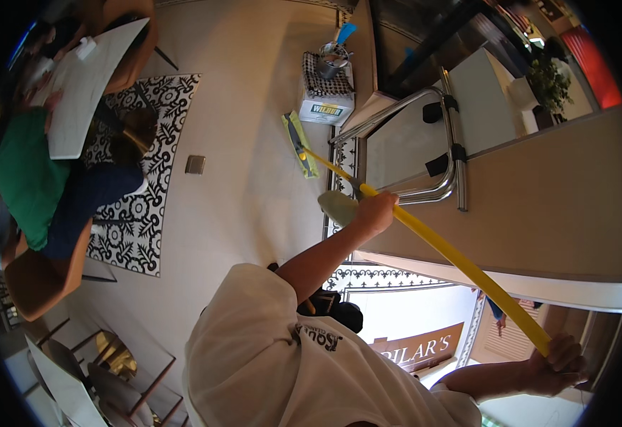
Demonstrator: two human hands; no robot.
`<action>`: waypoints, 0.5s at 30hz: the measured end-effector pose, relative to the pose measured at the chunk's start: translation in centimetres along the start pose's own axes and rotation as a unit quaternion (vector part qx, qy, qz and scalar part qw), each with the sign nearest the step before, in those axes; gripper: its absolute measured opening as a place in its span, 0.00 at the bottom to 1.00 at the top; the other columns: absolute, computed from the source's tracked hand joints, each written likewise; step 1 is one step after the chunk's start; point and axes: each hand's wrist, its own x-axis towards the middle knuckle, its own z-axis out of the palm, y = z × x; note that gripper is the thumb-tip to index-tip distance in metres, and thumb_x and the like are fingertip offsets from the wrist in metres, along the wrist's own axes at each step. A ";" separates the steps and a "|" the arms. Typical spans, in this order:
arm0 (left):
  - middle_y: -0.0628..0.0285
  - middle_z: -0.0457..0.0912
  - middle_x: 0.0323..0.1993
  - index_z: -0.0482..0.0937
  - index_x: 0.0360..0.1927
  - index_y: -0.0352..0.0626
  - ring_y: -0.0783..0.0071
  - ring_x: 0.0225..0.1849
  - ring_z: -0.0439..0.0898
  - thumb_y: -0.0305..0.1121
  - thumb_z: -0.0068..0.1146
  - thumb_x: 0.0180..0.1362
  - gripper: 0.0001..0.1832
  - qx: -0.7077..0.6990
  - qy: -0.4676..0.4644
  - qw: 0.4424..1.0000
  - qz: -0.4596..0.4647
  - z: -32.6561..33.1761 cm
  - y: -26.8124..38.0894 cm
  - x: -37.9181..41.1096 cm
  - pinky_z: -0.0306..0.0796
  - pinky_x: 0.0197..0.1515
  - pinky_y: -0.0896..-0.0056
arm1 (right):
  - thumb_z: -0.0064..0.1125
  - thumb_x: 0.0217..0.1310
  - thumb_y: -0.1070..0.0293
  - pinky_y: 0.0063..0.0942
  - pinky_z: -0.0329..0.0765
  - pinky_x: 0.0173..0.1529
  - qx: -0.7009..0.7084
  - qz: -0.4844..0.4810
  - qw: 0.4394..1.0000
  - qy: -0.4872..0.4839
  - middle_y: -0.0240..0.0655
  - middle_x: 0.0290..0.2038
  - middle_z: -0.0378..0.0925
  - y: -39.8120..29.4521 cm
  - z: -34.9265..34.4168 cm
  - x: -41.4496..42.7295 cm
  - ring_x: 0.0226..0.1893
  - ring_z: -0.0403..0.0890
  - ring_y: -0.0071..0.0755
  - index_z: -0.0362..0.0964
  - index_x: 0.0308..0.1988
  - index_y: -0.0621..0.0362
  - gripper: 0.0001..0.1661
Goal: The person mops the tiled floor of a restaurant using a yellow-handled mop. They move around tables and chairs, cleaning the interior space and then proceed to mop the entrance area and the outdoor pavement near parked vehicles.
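Note:
My left hand (376, 213) is closed around the yellow pole (449, 248) of a flat floor mop, partway up from its head. The pole's upper end is in the grip of my right hand (562, 363), at the lower right. From my left hand the pole slants down to the mop's yellow-green pad (294, 133), which lies on the beige floor (231, 144). Just beside my left hand is a pale green rounded thing (337, 208), partly hidden, whose kind I cannot tell.
A box (326, 109) near the wall carries a checkered cloth (311, 66) and a metal bucket (330, 63). A tubular metal frame (452, 155) stands to the right. Leftward, a person in a green top (28, 176) sits at a table (79, 91). Chairs (113, 389) stand lower left.

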 end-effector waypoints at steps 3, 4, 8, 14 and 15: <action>0.58 0.78 0.28 0.75 0.27 0.45 0.58 0.31 0.78 0.26 0.49 0.45 0.05 0.000 -0.078 0.997 -0.006 0.1 0.8 -1.2 0.71 0.35 0.61 | 0.42 0.61 0.55 0.26 0.56 0.26 -0.060 -0.036 0.990 0.122 0.25 0.13 0.48 -1.7 0.0 -0.2 0.17 0.51 0.22 0.49 0.13 0.49 0.26; 0.58 0.78 0.27 0.75 0.27 0.45 0.58 0.31 0.78 0.27 0.49 0.45 0.05 -0.005 -0.097 0.995 -0.003 0.4 0.9 -1.7 0.71 0.35 0.60 | 0.42 0.60 0.55 0.26 0.56 0.26 -0.082 -0.024 0.987 0.135 0.25 0.13 0.47 -2.3 -0.4 -0.2 0.17 0.50 0.22 0.49 0.12 0.49 0.26; 0.57 0.78 0.25 0.75 0.28 0.45 0.58 0.31 0.78 0.27 0.49 0.45 0.06 -0.009 -0.174 0.985 0.011 2.4 0.9 -3.3 0.71 0.35 0.60 | 0.45 0.59 0.53 0.25 0.56 0.23 -0.146 -0.014 0.964 0.223 0.26 0.12 0.47 -2.3 0.2 -1.6 0.15 0.50 0.22 0.49 0.12 0.50 0.27; 0.59 0.77 0.24 0.76 0.26 0.46 0.59 0.31 0.78 0.29 0.49 0.45 0.05 0.005 -0.212 0.976 0.038 5.5 -0.8 -2.9 0.70 0.34 0.60 | 0.46 0.58 0.50 0.23 0.49 0.20 -0.133 0.004 0.948 0.289 0.24 0.12 0.44 -0.5 2.4 -4.7 0.14 0.47 0.20 0.47 0.13 0.48 0.27; 0.59 0.77 0.24 0.75 0.25 0.46 0.59 0.31 0.78 0.29 0.49 0.45 0.04 -0.004 -0.212 0.977 0.032 5.7 -0.8 -2.7 0.70 0.35 0.61 | 0.45 0.58 0.50 0.22 0.48 0.20 -0.128 -0.005 0.944 0.303 0.23 0.12 0.43 -0.4 2.4 -5.1 0.14 0.46 0.20 0.47 0.14 0.48 0.27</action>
